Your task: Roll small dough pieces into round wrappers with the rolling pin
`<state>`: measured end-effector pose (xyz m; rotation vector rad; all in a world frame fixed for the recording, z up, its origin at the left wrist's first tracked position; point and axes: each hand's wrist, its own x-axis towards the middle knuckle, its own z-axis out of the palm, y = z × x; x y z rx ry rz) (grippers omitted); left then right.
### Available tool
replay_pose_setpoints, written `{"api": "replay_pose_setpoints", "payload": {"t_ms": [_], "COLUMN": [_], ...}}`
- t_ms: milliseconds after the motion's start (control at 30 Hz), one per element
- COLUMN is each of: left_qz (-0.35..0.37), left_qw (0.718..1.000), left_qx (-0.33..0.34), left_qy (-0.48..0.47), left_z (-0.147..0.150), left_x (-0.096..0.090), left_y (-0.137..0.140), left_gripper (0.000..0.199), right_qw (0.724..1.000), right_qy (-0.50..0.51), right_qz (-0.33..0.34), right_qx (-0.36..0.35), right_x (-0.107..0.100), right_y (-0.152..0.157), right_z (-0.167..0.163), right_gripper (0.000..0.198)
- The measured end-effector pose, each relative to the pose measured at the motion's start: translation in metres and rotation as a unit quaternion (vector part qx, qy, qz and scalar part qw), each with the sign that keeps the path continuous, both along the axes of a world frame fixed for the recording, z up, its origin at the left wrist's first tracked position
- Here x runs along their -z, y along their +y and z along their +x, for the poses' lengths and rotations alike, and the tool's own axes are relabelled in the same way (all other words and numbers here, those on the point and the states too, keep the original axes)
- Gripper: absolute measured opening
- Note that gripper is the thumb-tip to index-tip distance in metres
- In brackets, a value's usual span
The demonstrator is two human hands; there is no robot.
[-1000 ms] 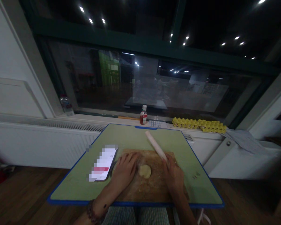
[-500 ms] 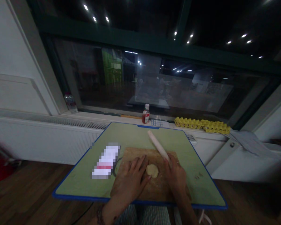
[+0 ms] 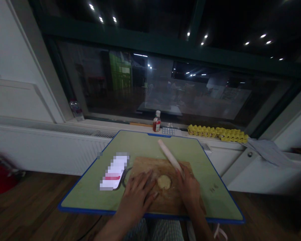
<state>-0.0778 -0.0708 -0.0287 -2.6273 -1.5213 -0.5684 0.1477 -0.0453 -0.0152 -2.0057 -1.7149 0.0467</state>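
A small round of pale dough [image 3: 164, 182] lies flat on a wooden board [image 3: 145, 162]. My left hand [image 3: 137, 192] rests on the board just left of the dough, its fingers stretched out and spread, apart from the dough. On the other side, my right hand [image 3: 189, 184] is closed around the near end of a pale rolling pin [image 3: 169, 154]. The pin slants away to the upper left, its far end reaching past the board over the green tabletop. Palm and fingers hide the gripped end.
The board sits on a green folding table [image 3: 137, 144] with a blue rim. A phone [image 3: 115, 172] lies at its left. On the windowsill behind stand a small red-labelled bottle [image 3: 156, 122], a yellow egg tray [image 3: 217, 133] and a clear bottle [image 3: 76, 110].
My left hand has drawn back to the left, away from the dough, opening a gap. My right hand and the rolling pin have hardly moved.
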Motion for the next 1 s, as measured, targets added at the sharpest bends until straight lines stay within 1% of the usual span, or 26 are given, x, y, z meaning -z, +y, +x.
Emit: {"api": "replay_pose_setpoints", "payload": {"t_ms": [133, 267, 400, 533, 633, 733, 867, 933, 1000], "left_qz": [-0.021, -0.017, 0.009, 0.031, 0.049, 0.06, 0.047, 0.034, 0.019], "left_qw": [1.0, 1.0, 1.0, 0.999, 0.999, 0.998, 0.999, 0.999, 0.999], "left_qx": [-0.002, 0.005, 0.012, 0.014, 0.013, 0.008, 0.006, 0.006, 0.013], "left_qy": [-0.013, -0.019, -0.023, -0.012, -0.003, 0.0, -0.014, -0.028, -0.037], "left_z": [0.01, 0.016, 0.014, 0.009, 0.005, 0.001, 0.001, 0.006, 0.014], "left_x": [-0.006, 0.001, 0.013, 0.019, 0.02, 0.023, 0.025, 0.022, 0.016], "left_y": [0.014, 0.019, 0.013, 0.003, -0.006, -0.014, -0.017, -0.013, -0.004], "left_gripper": [0.046, 0.051, 0.052, 0.056, 0.06, 0.064, 0.067, 0.069, 0.068], "right_qw": [1.0, 0.999, 0.998, 0.995, 0.994, 0.992, 0.989, 0.988, 0.986], "right_qy": [0.001, -0.027, -0.061, -0.081, -0.09, -0.102, -0.12, -0.132, -0.145], "right_qz": [-0.008, -0.026, -0.034, -0.05, -0.059, -0.054, -0.059, -0.06, -0.054], "right_qx": [-0.001, -0.009, -0.006, -0.001, -0.028, -0.054, -0.058, -0.056, -0.056], "right_x": [0.0, -0.004, -0.005, -0.005, -0.005, -0.004, -0.005, -0.005, -0.006], "right_y": [0.001, 0.002, 0.004, 0.006, 0.006, 0.006, 0.005, 0.005, 0.005], "right_z": [0.0, -0.003, -0.004, 0.0, 0.003, 0.004, 0.001, -0.001, -0.003], "right_gripper": [0.046, 0.045, 0.044, 0.042, 0.039, 0.039, 0.038, 0.038, 0.037]}}
